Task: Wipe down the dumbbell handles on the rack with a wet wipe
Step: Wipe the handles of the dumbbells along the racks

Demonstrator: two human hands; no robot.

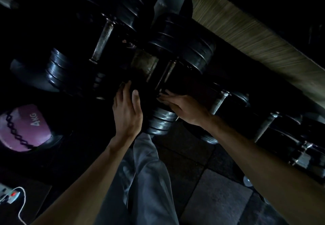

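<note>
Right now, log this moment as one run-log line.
view: dark | left hand: flat against dumbbell end | right hand: fingers straight, reaching at its handle | wet wipe: not visible

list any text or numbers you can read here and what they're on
"4KG": on the purple medicine ball at the left, printed sideways.
Dumbbells: no readable weight marks; too dark to tell.
Power strip at lower left: no readable text.
</note>
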